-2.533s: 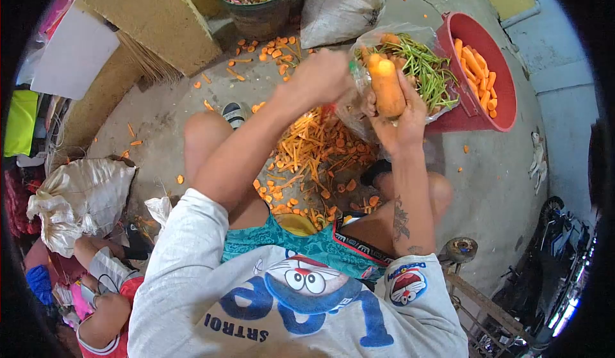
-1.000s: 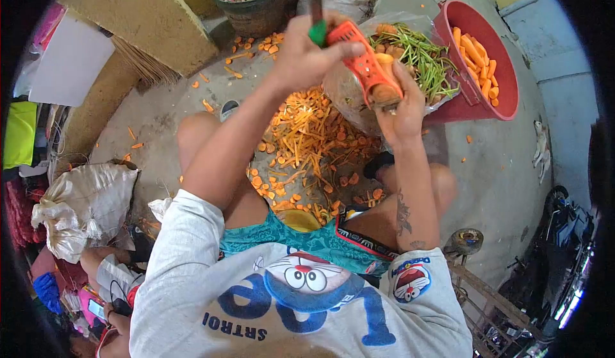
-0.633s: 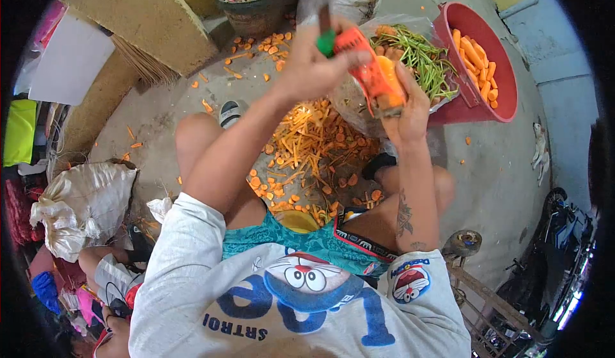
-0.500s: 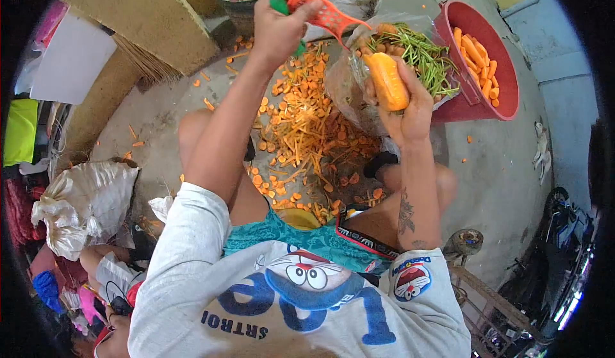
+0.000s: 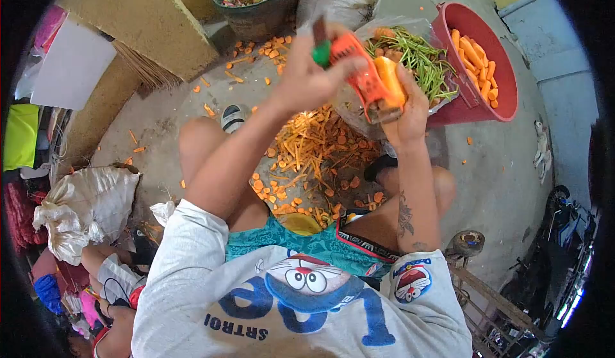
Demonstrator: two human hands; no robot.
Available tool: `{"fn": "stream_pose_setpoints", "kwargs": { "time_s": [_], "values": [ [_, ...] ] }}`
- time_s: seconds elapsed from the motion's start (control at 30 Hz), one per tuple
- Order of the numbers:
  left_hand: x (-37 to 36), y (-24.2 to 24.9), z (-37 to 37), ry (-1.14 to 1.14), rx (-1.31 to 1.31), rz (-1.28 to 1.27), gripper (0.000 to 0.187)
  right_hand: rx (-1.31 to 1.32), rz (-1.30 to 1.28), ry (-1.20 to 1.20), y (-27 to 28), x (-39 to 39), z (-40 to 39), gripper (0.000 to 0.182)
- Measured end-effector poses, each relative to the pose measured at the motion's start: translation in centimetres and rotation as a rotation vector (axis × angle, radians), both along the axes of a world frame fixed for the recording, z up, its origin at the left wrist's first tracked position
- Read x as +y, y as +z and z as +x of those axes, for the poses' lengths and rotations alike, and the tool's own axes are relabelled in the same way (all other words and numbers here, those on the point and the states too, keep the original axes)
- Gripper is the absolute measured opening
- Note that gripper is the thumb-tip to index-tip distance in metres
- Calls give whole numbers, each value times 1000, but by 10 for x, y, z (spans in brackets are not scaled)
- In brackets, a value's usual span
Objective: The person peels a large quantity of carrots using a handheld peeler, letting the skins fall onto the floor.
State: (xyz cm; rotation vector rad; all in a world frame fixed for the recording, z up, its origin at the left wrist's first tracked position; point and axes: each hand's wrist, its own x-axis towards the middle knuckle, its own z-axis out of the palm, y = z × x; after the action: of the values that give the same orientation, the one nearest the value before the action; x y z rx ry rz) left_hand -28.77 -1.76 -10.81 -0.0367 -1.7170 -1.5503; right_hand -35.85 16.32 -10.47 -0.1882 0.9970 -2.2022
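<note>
My left hand (image 5: 311, 79) is closed around an orange plastic peeler (image 5: 367, 79) with slots in its body. The same hand also holds a knife with a green handle (image 5: 321, 54), its dark blade pointing up and away. The peeler lies against the near left side of a thick, partly peeled carrot (image 5: 391, 76). My right hand (image 5: 411, 114) grips that carrot from the right, fingers curled around its lower end. Below both hands, a heap of carrot peelings and cut slices (image 5: 314, 140) covers the floor between my legs.
A red tub (image 5: 461, 111) with peeled carrots (image 5: 477, 57) stands at the right. Beside it is a clear plastic bag with green stalks (image 5: 419, 57). A dark waste bin (image 5: 250, 18) is at the back. White sack (image 5: 96, 198) and another person (image 5: 115, 275) are at the left.
My left hand has moved right and down, bringing the peeler from above and left of the carrot onto it. My right hand has stayed nearly in place with the carrot.
</note>
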Motion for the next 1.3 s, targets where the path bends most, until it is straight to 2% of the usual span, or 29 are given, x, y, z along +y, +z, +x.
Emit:
{"fn": "stream_pose_setpoints", "kwargs": {
  "time_s": [0.03, 0.07, 0.1, 0.17, 0.2, 0.3, 0.33, 0.37, 0.43, 0.47, 0.57, 0.6, 0.63, 0.7, 0.73, 0.77, 0.8, 0.83, 0.87, 0.93, 1.0, 1.03, 1.1, 1.17, 1.23, 1.3],
  "values": [
    [9, 3, 2, -81, 114, -94, 14, 47, 12, 2, -2, 0, -1, 32],
    [-10, 1, 1, -35, -13, -202, 16, 89, 27, 5, -4, 3, 0, 32],
    [-25, -1, 0, -32, -23, -193, 16, 80, 35, 9, -6, 5, 3, 32],
    [-52, 6, -6, 133, -58, 37, 20, 120, 10, 95, -1, 3, 5, 37],
    [-60, 1, -5, 91, -71, 116, 23, 76, 15, 137, 0, 7, 3, 35],
    [-13, -1, 7, 38, -192, 63, 25, -30, 29, 49, -18, 2, -9, 34],
    [2, -7, -1, -24, 99, -85, 24, 7, 118, -89, 1, -7, 3, 33],
    [-2, -10, -5, -25, 98, -80, 24, 6, 123, -90, -3, -4, 1, 33],
    [-21, -4, -6, 21, 24, -6, 21, 232, 41, 19, -12, 5, 0, 31],
    [-39, 5, -4, 97, -122, 51, 20, 198, 23, 117, -10, 9, 0, 30],
    [-52, 7, -2, 174, -89, 43, 18, 73, -6, 88, -17, 7, -5, 30],
    [-36, 9, 3, 71, -112, 74, 18, 81, -10, 84, -14, 5, -6, 30],
    [-18, 9, 6, 65, -110, 73, 18, 73, 20, 26, -12, 3, -4, 31],
    [8, 6, 6, -111, 125, -191, 19, 63, 57, -32, -4, -2, 1, 32],
    [-7, 2, 4, -77, 12, -205, 21, 92, 54, -53, 5, -3, 8, 32],
    [-22, -1, 0, -75, 1, -194, 21, 116, 53, -70, 9, -3, 14, 33],
    [-38, 1, -6, 18, -37, -52, 20, 174, -15, 101, -7, 7, 4, 31],
    [-54, 4, -8, 108, -66, 80, 20, 175, -22, 104, -12, 7, 2, 31],
    [-66, 4, -3, 86, -119, 125, 21, 139, -34, 115, -14, 6, 1, 30],
    [-46, 3, 1, 69, -98, 62, 19, 117, -49, 125, -7, 3, 0, 29],
    [-9, -1, 7, -27, -40, -94, 16, 49, 64, -14, 2, 0, 7, 30],
    [-9, -1, 5, -29, -40, -91, 16, 49, 67, -16, 2, 0, 7, 30],
    [-9, 0, 5, -28, 21, -86, 16, 223, 11, 37, -1, 3, 10, 32],
    [-38, -2, 2, 18, -74, -17, 18, 247, 14, 75, 10, 3, 17, 32],
    [-49, 4, 3, 97, -83, 272, 18, 287, -4, 107, 11, 1, 17, 31],
    [-26, 9, 9, 57, -131, 288, 18, 125, -37, 109, -4, 4, 5, 29]
  ]
}}
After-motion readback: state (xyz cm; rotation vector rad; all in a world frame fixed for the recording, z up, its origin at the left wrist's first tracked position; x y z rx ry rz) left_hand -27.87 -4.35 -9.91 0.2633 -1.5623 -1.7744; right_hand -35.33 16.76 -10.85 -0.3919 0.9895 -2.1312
